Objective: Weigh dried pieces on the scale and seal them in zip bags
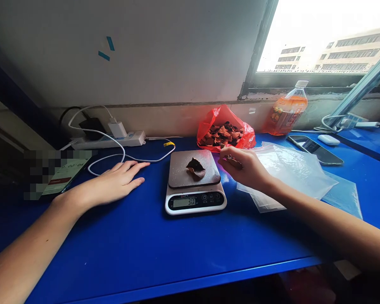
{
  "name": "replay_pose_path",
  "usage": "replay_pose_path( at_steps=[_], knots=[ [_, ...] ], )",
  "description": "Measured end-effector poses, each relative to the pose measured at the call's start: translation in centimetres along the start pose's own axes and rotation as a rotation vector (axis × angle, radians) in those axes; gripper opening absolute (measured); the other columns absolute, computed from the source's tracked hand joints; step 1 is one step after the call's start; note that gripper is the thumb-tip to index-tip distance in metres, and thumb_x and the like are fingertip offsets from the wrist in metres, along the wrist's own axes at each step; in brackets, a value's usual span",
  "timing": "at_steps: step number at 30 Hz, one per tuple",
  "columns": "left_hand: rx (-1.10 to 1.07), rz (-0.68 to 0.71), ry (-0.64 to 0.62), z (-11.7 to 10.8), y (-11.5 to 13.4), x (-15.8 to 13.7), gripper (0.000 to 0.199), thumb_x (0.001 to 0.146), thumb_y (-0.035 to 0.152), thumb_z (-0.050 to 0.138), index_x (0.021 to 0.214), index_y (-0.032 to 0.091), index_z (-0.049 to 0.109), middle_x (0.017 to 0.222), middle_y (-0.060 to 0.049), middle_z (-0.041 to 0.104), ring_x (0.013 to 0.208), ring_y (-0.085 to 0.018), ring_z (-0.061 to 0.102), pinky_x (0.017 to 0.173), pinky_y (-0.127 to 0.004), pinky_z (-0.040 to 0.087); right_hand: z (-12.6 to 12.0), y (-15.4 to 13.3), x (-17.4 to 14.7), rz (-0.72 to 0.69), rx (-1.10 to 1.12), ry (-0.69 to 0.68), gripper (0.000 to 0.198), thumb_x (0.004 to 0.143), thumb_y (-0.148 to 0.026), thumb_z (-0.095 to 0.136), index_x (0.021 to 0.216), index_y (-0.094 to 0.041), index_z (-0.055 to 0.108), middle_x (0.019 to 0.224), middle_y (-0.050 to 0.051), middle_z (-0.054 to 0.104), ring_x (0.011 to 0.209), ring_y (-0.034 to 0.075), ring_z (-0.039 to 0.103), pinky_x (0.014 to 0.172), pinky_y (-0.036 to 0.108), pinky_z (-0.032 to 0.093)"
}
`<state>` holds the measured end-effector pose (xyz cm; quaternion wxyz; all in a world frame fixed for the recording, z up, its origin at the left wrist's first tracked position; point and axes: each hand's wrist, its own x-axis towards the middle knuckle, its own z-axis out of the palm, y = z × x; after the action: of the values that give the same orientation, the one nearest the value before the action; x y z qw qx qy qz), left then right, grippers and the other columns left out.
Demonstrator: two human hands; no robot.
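A kitchen scale stands mid-table, its lit display showing 3 and a blurred decimal. Dark, curled pieces of dried peel lie on its metal plate. Just right of the plate, my right hand is closed around dark dried peel, partly hidden by the fingers. Behind that hand, a red plastic bag sits open, holding many brown-red pieces of dried peel. My left hand rests flat on the table left of the scale, fingers stretched out and holding nothing.
Clear plastic bags lie under and beyond my right forearm on the blue table. A phone, white earbud case and drink bottle are at the back right. A power strip with a looping white cable runs behind my left hand.
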<state>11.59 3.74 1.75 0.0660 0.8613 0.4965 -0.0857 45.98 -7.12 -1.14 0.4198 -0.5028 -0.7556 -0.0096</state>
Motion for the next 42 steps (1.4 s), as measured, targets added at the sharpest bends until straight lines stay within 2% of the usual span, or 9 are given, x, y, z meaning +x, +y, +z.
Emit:
replay_pose_path(
  at_steps=[6,11,15,20,27,31,35,38,42],
  knots=[
    [-0.007,0.002,-0.006,-0.1,0.3,-0.1,0.073,0.09,0.056,0.027,0.154,0.021,0.033,0.155,-0.013,0.039,0.142,-0.039,0.035,0.114,-0.056,0.03,0.0,0.1,0.2,-0.019,-0.016,-0.06,0.027,0.097,-0.028,0.049,0.114,-0.018,0.067,0.102,0.009,0.072,0.084,0.017,0.064,0.076,0.03,0.048],
    [-0.013,-0.003,-0.008,0.1,0.0,0.1,0.075,0.089,0.058,0.028,0.155,0.021,0.033,0.154,-0.013,0.039,0.141,-0.038,0.036,0.115,-0.054,0.031,-0.5,-0.1,0.2,-0.043,0.077,-0.154,0.037,0.093,-0.024,0.053,0.127,-0.014,0.063,0.093,0.007,0.067,0.074,0.014,0.059,0.069,0.029,0.048],
    [0.001,-0.011,-0.031,0.1,-0.1,0.0,0.075,0.09,0.059,0.026,0.155,0.022,0.03,0.155,-0.013,0.037,0.143,-0.037,0.033,0.116,-0.054,0.029,-0.6,-0.1,0.3,-0.067,0.014,-0.103,0.042,0.096,-0.024,0.047,0.136,-0.018,0.06,0.088,0.006,0.057,0.076,0.016,0.055,0.071,0.031,0.049],
    [0.015,-0.038,-0.054,-0.3,0.5,-0.3,0.074,0.091,0.056,0.025,0.156,0.022,0.028,0.158,-0.013,0.033,0.146,-0.04,0.028,0.116,-0.056,0.027,0.4,0.4,0.9,-0.017,-0.097,0.01,0.04,0.096,-0.027,0.05,0.133,-0.021,0.064,0.086,0.007,0.052,0.075,0.017,0.054,0.071,0.033,0.051],
    [0.025,-0.066,-0.069,-0.5,1.1,-0.6,0.067,0.094,0.051,0.026,0.157,0.026,0.026,0.161,-0.009,0.03,0.149,-0.037,0.023,0.118,-0.054,0.026,2.0,-0.4,1.6,0.082,-0.045,0.013,0.023,0.091,-0.021,0.058,0.109,-0.017,0.07,0.092,0.006,0.069,0.071,0.013,0.062,0.069,0.027,0.051],
    [0.03,-0.073,-0.083,-0.5,1.0,-0.7,0.067,0.095,0.051,0.025,0.157,0.026,0.024,0.162,-0.009,0.027,0.15,-0.038,0.021,0.119,-0.055,0.024,2.1,-0.8,1.4,0.107,-0.061,0.025,0.015,0.088,-0.018,0.059,0.1,-0.018,0.069,0.081,0.003,0.069,0.065,0.013,0.061,0.064,0.027,0.05],
    [0.021,-0.071,-0.067,-0.4,1.0,-0.6,0.066,0.095,0.05,0.026,0.157,0.027,0.026,0.162,-0.009,0.028,0.149,-0.038,0.021,0.118,-0.056,0.025,2.2,-0.9,1.1,0.011,-0.07,-0.008,0.015,0.091,-0.024,0.058,0.095,-0.021,0.073,0.093,0.007,0.068,0.077,0.016,0.063,0.069,0.03,0.051],
    [0.025,-0.068,-0.056,-0.4,1.1,-0.6,0.065,0.095,0.048,0.028,0.156,0.026,0.027,0.161,-0.01,0.03,0.149,-0.039,0.023,0.118,-0.056,0.026,2.3,-1.0,0.9,-0.077,-0.053,-0.027,0.022,0.094,-0.023,0.054,0.108,-0.02,0.07,0.101,0.009,0.068,0.087,0.019,0.065,0.075,0.032,0.053],
    [0.027,-0.073,-0.044,-0.5,1.3,-0.7,0.065,0.094,0.048,0.029,0.155,0.026,0.03,0.16,-0.01,0.033,0.148,-0.038,0.026,0.117,-0.055,0.028,1.8,-1.2,0.8,-0.123,-0.013,-0.001,0.026,0.094,-0.026,0.055,0.117,-0.019,0.064,0.103,0.009,0.071,0.085,0.018,0.066,0.076,0.032,0.053]
  ],
)
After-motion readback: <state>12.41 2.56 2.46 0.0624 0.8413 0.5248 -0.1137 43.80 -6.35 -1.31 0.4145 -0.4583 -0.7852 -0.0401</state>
